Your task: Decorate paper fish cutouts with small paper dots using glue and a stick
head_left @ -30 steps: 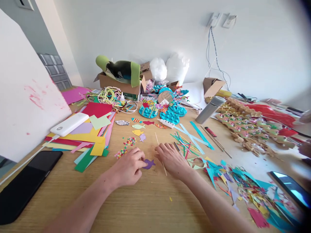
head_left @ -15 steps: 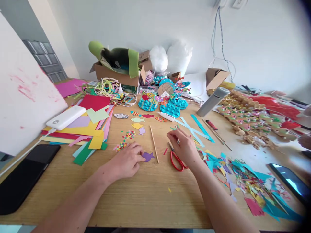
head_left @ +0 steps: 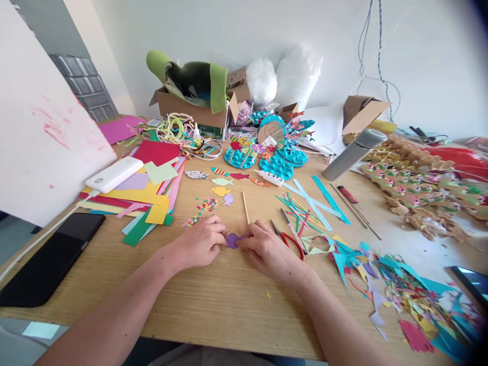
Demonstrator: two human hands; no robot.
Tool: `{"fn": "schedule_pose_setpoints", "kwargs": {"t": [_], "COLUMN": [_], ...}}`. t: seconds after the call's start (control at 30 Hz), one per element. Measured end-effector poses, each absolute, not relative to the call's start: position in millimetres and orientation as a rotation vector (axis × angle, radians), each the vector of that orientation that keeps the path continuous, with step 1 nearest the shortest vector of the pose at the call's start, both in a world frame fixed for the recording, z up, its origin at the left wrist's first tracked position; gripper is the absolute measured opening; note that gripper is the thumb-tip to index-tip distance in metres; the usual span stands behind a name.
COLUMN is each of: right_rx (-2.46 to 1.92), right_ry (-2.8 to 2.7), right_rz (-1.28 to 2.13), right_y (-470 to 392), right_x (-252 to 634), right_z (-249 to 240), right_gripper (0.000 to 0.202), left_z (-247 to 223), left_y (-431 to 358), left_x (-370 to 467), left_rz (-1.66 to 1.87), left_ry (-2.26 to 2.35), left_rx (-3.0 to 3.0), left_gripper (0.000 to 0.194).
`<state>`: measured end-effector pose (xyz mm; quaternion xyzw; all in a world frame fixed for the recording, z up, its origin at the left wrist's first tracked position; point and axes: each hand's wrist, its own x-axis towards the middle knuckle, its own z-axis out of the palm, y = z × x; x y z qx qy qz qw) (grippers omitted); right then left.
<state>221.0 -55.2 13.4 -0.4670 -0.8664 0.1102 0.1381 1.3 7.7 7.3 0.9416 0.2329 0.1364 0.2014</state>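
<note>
The small purple paper fish lies flat on the light wooden table, right between the fingertips of both hands. The left hand has curled fingers on its left end; the right hand has thumb and fingers nearly closed at its right end, though whether either pinches the paper, I can't tell. Just beyond the right fingers, there's a thin pale wooden stick; right of that hand, red-handled metal scissors.

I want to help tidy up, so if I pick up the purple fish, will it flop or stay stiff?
The purple fish looks like thin, flat paper, so it would probably bend a little rather than flop. It is small, so likely very light. Its narrow tail end might crease if pinched hard.
</note>
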Motion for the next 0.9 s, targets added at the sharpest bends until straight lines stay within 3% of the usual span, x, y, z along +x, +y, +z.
{"fn": "schedule_pose_setpoints", "kwargs": {"t": [0.23, 0.4, 0.6, 0.8, 0.9], "right_rx": [-1.246, -1.257, -1.373, -1.45, -1.346], "right_ry": [-2.399, -2.062, -1.641, -1.426, -1.371], "right_rz": [0.309, 0.126, -0.074, -0.095, -0.233], "right_y": [-54, -50, -47, -27, -10], "right_x": [225, 232, 244, 250, 248], "right_z": [8, 6, 14, 56, 92], "right_gripper": [0.028, 0.025, 0.021, 0.019, 0.02], "left_z": [9, 5, 28, 68, 76], "left_y": [9, 12, -19, -84, -104], "left_x": [1, 0, 17, 69, 104], "left_rz": [0.333, 0.363, 0.727, 0.526, 0.69], "left_ry": [0.651, 0.664, 0.728, 0.071, 0.181], "left_rx": [2.594, 2.594, 2.401, 2.585, 2.69], "left_gripper": [0.041, 0.038, 0.038, 0.042, 0.04]}}
